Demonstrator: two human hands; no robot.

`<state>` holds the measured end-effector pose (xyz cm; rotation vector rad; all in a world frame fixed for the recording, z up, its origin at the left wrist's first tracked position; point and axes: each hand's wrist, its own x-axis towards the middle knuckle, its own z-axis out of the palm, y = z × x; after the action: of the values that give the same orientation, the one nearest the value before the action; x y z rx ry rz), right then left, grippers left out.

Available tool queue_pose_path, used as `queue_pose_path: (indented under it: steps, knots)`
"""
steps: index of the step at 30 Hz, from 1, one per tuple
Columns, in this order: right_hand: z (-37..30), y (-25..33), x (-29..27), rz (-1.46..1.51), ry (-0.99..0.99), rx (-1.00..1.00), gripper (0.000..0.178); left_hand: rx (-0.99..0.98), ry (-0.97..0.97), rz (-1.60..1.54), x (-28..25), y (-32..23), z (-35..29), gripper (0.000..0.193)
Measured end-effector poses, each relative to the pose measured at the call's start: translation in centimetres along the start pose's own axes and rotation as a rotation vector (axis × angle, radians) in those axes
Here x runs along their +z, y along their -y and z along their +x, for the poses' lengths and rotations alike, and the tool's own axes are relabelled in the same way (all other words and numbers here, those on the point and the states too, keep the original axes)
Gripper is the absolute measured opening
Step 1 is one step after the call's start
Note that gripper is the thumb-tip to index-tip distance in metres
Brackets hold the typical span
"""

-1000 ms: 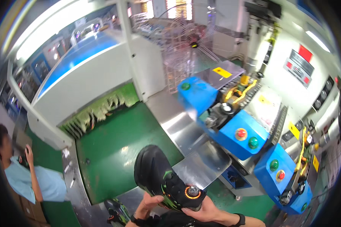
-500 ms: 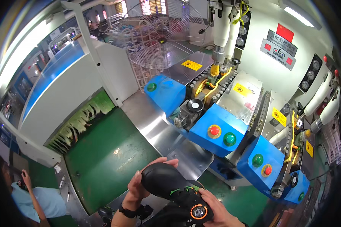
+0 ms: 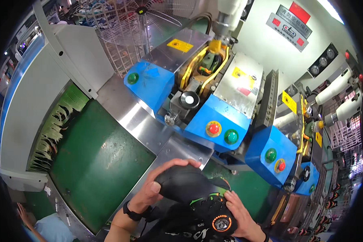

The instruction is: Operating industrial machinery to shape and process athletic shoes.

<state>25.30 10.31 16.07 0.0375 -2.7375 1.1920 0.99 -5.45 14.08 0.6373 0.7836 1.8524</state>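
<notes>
A black shoe (image 3: 181, 183) with green and orange accents is held low in front of me, between both hands. My left hand (image 3: 149, 191) wraps round the smooth, rounded end of the shoe, its thumb and fingers pressed on the surface. On the other side, my right hand (image 3: 242, 215) grips the shoe near a round lacing dial (image 3: 222, 223) with an orange ring. Part of the shoe's lower side is hidden from sight. A dark band circles my left wrist.
Ahead stands a machine with blue button housings (image 3: 218, 127) and yellow-edged clamps (image 3: 205, 66). To the left, a green conveyor belt (image 3: 105, 149) runs from a bristle-curtained opening (image 3: 54, 129). A wire fan (image 3: 139, 24) stands behind. Another person's blue-clad shoulder (image 3: 54, 228) shows at lower left.
My view has shifted toward the machine, which now appears larger and farther left. Both hands still hold the shoe, which has turned slightly. The other person shows lower in the picture.
</notes>
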Motion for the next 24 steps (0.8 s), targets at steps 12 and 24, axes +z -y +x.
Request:
queue_pose_path:
  steps: [12,24]
  knots:
    - [-0.2,-0.8,-3.1,-0.051,0.091,-0.061,0.082,-0.056,0.018,-0.076,1.1,-0.5,0.0,0.064]
    - [-3.7,-3.2,-3.0,0.22,0.135,-0.026,0.098,-0.179,-0.21,-0.083,4.4,1.9,-0.6,0.073]
